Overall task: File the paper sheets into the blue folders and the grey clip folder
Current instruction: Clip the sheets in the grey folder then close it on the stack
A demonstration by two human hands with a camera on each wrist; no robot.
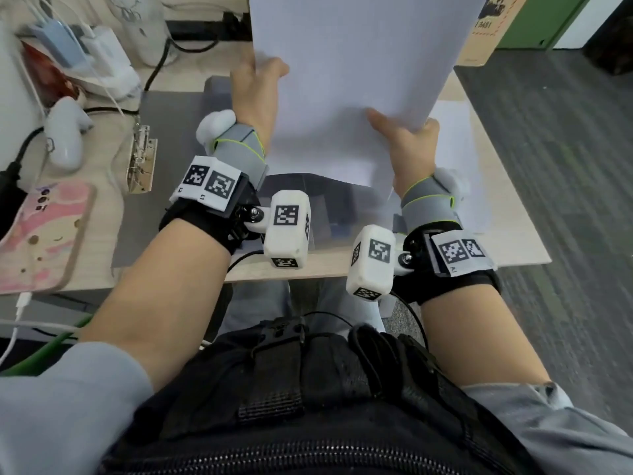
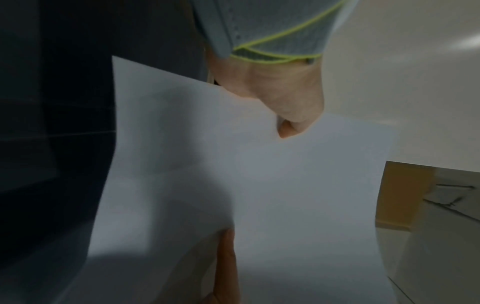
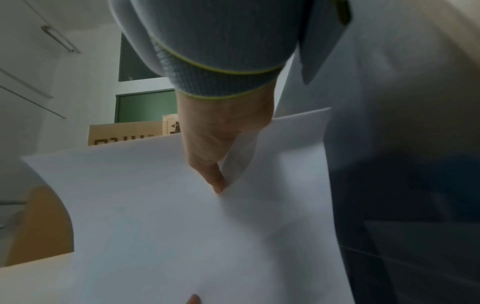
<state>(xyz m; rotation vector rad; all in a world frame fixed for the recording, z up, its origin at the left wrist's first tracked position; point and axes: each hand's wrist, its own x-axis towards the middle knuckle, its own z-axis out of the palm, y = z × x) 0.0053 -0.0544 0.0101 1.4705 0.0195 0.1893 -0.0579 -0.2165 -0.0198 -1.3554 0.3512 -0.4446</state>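
I hold a white paper sheet (image 1: pixel 349 63) upright over the desk with both hands. My left hand (image 1: pixel 260 77) grips its left edge, thumb on the near face. My right hand (image 1: pixel 400 130) pinches its lower right corner. The left wrist view shows the thumb of my left hand (image 2: pixel 288 115) pressed on the paper (image 2: pixel 259 185). In the right wrist view my right hand (image 3: pixel 215 160) pinches the paper (image 3: pixel 168 226). Below lies the open grey clip folder (image 1: pixel 168 138), its metal clip (image 1: pixel 142 159) at the left edge. The sheet hides the folder's middle.
More white paper (image 1: pixel 459 149) lies on the desk at the right, near its edge. A phone in a pink case (image 1: pixel 44 234), a white controller (image 1: pixel 66 132), chargers and cables crowd the left. A cardboard box (image 1: pixel 493 25) stands behind.
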